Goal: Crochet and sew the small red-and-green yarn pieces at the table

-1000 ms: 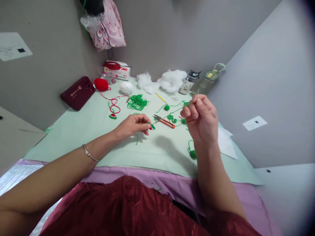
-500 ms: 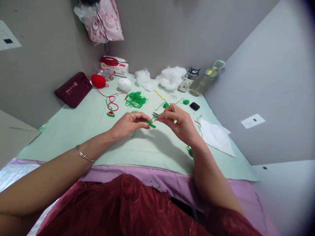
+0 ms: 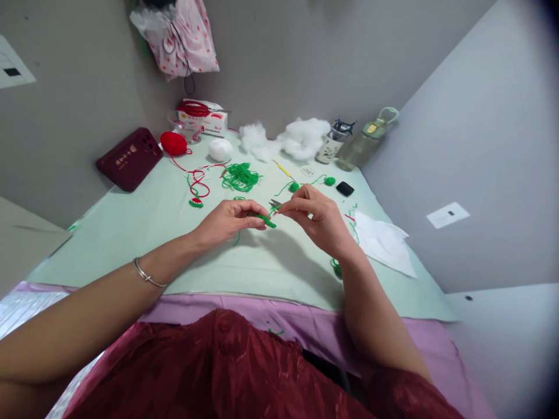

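The tabletop (image 3: 262, 270), pale green, spans the view between grey walls. A bottle (image 3: 364, 142) stands at its far right; a maroon phone (image 3: 130, 160) leans at the far left. Two heaps of white stuffing (image 3: 304, 139) lie along the back. At centre are the hands: the left hand (image 3: 229, 221) pinches a green piece (image 3: 269, 222) between thumb and fingers, while the right hand (image 3: 318, 218), just beside it, grips a green strand (image 3: 274, 210) in its fingertips; whether anything else is held there is too small to tell. Beyond the left hand lies a tangle (image 3: 241, 177) of green yarn, with a red ball (image 3: 173, 143) and a white ball (image 3: 220, 150) behind it. Scissors (image 3: 275, 203) show only their blades beside the right fingertips. A yellow hook (image 3: 283, 169) and a small green ball (image 3: 294, 187) lie farther back.
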Demonstrator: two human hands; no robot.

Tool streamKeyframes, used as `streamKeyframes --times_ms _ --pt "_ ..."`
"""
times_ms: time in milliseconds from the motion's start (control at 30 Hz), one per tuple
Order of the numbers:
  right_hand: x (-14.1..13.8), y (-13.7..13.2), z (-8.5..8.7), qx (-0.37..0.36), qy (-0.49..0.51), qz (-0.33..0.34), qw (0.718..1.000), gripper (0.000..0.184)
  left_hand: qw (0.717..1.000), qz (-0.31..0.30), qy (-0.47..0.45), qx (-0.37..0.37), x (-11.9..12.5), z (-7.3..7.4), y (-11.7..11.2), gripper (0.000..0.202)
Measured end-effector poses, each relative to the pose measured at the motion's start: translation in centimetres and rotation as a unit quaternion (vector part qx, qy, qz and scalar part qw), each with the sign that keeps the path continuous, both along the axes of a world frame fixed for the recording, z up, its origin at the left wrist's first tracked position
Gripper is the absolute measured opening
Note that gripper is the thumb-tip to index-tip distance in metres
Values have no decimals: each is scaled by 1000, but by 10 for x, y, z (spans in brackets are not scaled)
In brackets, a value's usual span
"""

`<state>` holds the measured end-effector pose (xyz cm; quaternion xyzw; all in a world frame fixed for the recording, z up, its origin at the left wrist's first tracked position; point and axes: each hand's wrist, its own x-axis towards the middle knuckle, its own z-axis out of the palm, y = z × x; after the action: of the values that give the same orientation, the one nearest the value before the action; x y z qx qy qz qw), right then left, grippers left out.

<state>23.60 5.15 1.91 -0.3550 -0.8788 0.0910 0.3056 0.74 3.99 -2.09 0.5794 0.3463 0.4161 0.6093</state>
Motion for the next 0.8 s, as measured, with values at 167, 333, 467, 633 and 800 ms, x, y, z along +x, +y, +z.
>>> streamKeyframes --times_ms 167,333,467,633,800 --pt "0 0 -1 -8 1 2 1000 17 1000 0 -1 -3 0 2 -1 19" --pt "-1 0 -2 -8 5 10 1000 16 1000 -6 3 -5 0 2 -1 18" --pt "-1 0 -2 -9 0 16 1000 17 1000 -10 4 -6 0 1 0 19" --pt "0 1 -3 -34 14 27 999 16 999 -32 -4 -4 -1 2 0 20" --pt "0 0 -2 -44 25 34 998 16 999 -31 2 -13 -1 4 -1 20"
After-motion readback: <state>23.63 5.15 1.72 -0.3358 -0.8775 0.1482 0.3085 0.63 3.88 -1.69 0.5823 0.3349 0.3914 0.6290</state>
